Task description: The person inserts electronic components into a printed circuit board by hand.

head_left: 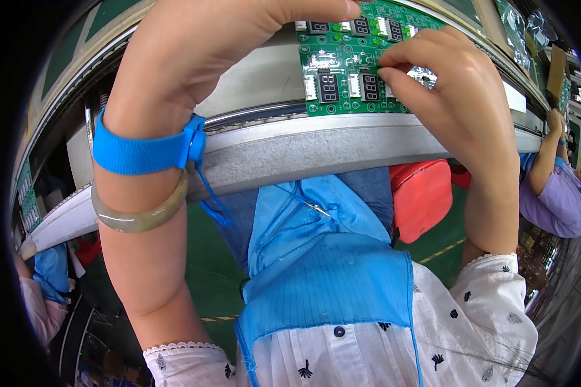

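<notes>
Board [342,45] lies flat just beyond the silver rail [316,138], near edge running right along it. Anyone got a take on why it sits like that?

My guess: the rail helps keep it straight and leaves the top face free for both hands. Right hand [458,71] is beyond the rail too, over the board's right part, thumb and index finger curled into a pinch, tips nearly meeting. Can't tell if there's something tiny between them tbh

And the left?

Left hand [245,26] reaches past the rail to the board's far part. One fingertip shows over it, the rest runs out of view, so no clue if it's gripping anything. Arm probably swings wide so it doesn't block the board. One blue wristband [139,153] on it, likely for static, plus one bangle [139,219]

Ok, counts pls?

Beyond the rail: one board by the hands, five black digit displays [328,88] I can make out on it, at least six white connectors [354,85], maybe more behind the right hand. Near side of the rail: one blue apron [329,277], one red chair [423,200] to the right. Also one co-worker [555,200] out by the rail's right end, another person [45,313] by its left
</notes>
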Available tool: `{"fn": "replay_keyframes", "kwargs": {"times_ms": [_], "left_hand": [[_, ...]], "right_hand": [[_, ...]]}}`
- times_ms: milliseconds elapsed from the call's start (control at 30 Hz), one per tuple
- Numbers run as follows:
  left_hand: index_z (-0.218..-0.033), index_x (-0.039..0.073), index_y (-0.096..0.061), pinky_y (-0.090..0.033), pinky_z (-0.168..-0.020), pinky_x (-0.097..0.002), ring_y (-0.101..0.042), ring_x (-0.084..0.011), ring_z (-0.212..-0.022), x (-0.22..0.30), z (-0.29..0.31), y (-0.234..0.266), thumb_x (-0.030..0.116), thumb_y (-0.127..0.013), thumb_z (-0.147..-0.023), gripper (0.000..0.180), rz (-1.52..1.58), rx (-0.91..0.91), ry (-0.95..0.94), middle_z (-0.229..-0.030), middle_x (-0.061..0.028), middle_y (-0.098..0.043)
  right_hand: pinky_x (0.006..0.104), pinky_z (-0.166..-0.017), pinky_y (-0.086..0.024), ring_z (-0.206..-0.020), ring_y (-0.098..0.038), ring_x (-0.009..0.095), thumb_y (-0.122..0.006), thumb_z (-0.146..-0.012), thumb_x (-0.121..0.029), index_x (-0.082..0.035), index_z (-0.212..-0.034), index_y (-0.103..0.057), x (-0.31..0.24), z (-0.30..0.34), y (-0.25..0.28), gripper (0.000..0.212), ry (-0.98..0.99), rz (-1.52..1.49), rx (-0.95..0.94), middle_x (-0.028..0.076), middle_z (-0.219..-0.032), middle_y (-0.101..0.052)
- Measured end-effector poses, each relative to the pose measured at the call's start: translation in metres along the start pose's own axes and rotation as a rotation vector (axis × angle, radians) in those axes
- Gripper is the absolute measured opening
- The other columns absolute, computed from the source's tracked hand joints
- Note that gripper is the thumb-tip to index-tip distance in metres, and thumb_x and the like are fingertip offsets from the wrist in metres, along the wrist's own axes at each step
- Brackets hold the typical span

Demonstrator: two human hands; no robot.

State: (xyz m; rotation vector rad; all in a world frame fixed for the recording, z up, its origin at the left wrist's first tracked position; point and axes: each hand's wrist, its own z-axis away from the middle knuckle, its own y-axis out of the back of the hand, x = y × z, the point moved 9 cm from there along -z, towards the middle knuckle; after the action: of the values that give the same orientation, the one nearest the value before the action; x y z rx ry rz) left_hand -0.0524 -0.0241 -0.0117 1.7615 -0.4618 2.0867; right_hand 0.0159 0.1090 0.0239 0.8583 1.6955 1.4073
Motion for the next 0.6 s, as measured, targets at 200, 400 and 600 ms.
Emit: {"fn": "replay_keyframes", "kwargs": {"times_ms": [200, 400, 600], "left_hand": [[-0.107, -0.004, -0.074, -0.055, -0.083, -0.0236, -0.068, -0.0125, -0.089, 0.003, 0.001, -0.002, 0.001, -0.076, -0.089, 0.019, -0.003, 0.007, 0.005, -0.098, -0.0086, -0.074], [-0.107, -0.004, -0.074, -0.055, -0.083, -0.0233, -0.067, -0.0123, -0.089, 0.006, 0.004, -0.002, 0.002, -0.076, -0.089, 0.019, -0.001, 0.003, -0.003, -0.099, -0.0085, -0.073], [-0.107, -0.005, -0.074, -0.055, -0.081, -0.0231, -0.067, -0.0120, -0.088, 0.005, 0.004, -0.001, 0.003, -0.076, -0.089, 0.020, 0.009, -0.002, -0.005, -0.097, -0.0085, -0.073]], "right_hand": [[0.0416, -0.075, -0.053, -0.084, -0.067, 0.033, -0.072, -0.083, -0.014, -0.003, -0.093, -0.072, 0.006, -0.006, -0.010, 0.015, -0.086, -0.001, -0.076, 0.014, -0.088, -0.071], [0.0380, -0.075, -0.054, -0.081, -0.068, 0.030, -0.071, -0.083, -0.015, -0.002, -0.097, -0.071, 0.011, -0.006, -0.015, 0.019, -0.201, -0.113, -0.131, 0.014, -0.087, -0.071], [0.0283, -0.075, -0.052, -0.081, -0.064, 0.015, -0.069, -0.091, -0.010, -0.002, -0.107, -0.074, 0.022, 0.001, -0.008, 0.019, -0.198, -0.295, -0.055, 0.007, -0.090, -0.072]]}}
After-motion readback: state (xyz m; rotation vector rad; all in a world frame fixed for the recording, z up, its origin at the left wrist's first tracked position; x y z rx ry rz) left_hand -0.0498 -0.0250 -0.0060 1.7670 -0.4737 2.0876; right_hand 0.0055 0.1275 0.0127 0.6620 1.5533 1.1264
